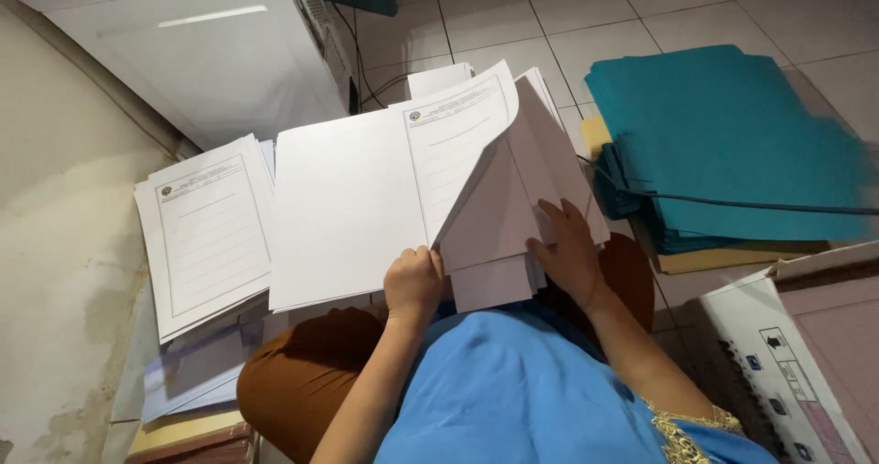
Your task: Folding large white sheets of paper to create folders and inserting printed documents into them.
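I sit on the floor with a thick stack of white printed sheets (pixel 343 208) resting on my lap. My left hand (pixel 414 281) grips the bottom edge of the stack, at the fold where a lined form page (pixel 453 144) curls over to the left. My right hand (pixel 566 249) lies flat with spread fingers on the lower sheets (pixel 540 162) on the right side, holding them down. The top left sheet is blank; the lifted page shows a small round emblem and ruled lines.
Another pile of lined forms (pixel 206 231) lies on the floor at my left, beside a white cabinet (pixel 211 52). A stack of teal folders (pixel 732 139) sits at the right on tiles, with a cardboard box (pixel 806 354) near my right knee.
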